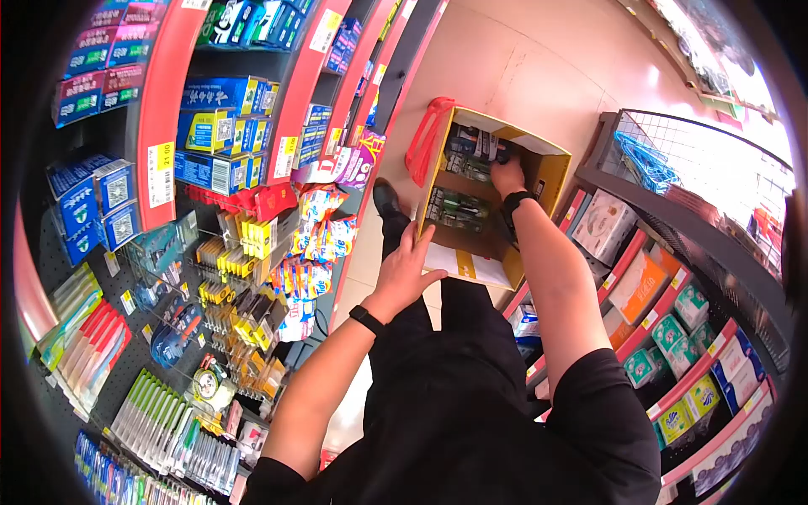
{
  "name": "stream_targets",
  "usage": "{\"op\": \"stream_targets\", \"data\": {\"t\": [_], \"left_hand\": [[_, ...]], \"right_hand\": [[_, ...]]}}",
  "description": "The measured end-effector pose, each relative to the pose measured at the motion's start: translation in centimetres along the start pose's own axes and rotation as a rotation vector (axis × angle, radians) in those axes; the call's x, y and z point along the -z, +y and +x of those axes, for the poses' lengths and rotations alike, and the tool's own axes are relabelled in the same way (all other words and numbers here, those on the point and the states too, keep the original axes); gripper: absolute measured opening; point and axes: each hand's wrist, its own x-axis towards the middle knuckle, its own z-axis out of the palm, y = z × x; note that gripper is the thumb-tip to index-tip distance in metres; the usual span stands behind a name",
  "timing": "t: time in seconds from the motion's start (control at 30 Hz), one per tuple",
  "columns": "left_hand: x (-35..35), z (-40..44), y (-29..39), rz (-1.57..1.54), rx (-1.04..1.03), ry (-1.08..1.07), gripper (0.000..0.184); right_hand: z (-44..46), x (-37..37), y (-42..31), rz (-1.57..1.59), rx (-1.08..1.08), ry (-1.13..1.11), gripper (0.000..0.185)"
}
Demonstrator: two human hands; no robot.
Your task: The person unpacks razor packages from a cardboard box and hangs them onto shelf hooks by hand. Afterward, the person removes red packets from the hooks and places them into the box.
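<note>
An open yellow cardboard box (551, 178) stands in the aisle in front of my legs, its flaps folded out. My left hand (406, 273) is at the box's near left side, fingers along the edge and thumb spread by the near flap. Inside the box, my right hand (507, 178) reaches to the far end, fingers curled at a dark packaged item (502, 154); the fingertips are partly hidden. Clear-fronted blister packs (454, 209) lie in the box, with more dark packs (468, 143) at its far left. Their contents are too small to name.
Toothpaste boxes (217, 126) fill the shelves at left, above hooks of hanging packs (240, 295) and toothbrushes (151, 412). A red strap or bag (427, 139) lies beside the box. At right are a wire basket (656, 135) and shelves with tissue packs (665, 345).
</note>
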Motion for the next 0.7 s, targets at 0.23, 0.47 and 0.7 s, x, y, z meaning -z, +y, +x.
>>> {"op": "stream_targets", "data": {"t": [0.23, 0.47, 0.7], "left_hand": [[-0.6, 0.1, -0.4, -0.003, -0.034, 0.057, 0.089], [-0.6, 0.2, -0.2, 0.031, -0.030, 0.072, 0.092], [-1.4, -0.4, -0.7, -0.135, -0.015, 0.095, 0.076]], "right_hand": [[2.5, -1.4, 0.8, 0.255, 0.118, 0.159, 0.064], [2.0, -1.8, 0.1, 0.893, -0.176, 0.013, 0.032], [-9.7, 2.3, -1.9, 1.179, -0.278, -0.393, 0.019]]}}
